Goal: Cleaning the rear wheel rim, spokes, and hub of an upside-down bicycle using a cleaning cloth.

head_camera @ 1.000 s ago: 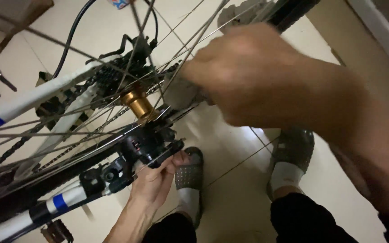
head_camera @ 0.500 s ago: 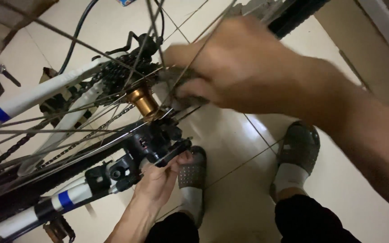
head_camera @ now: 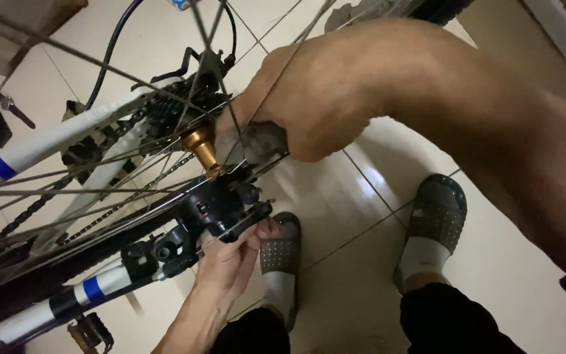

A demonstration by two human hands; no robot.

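An upturned bicycle's rear wheel fills the left side, with thin spokes [head_camera: 99,172], a gold hub [head_camera: 202,147] and a black cassette [head_camera: 171,115]. My right hand [head_camera: 316,98] reaches between the spokes and is closed on a grey rag [head_camera: 257,141] pressed beside the hub. My left hand [head_camera: 234,252] comes up from below and grips the black brake caliper [head_camera: 224,208] on the white frame [head_camera: 60,141] with its fingertips.
A black pedal [head_camera: 91,333] hangs at the bottom left. My two feet in dark slippers [head_camera: 437,213] stand on pale floor tiles [head_camera: 335,196]. A black cable [head_camera: 109,52] curves at the top; a small tool [head_camera: 9,105] lies at the far left.
My right hand has pushed further left and down through the spokes towards the hub. The view has shifted a little. My left hand stays on the caliper.
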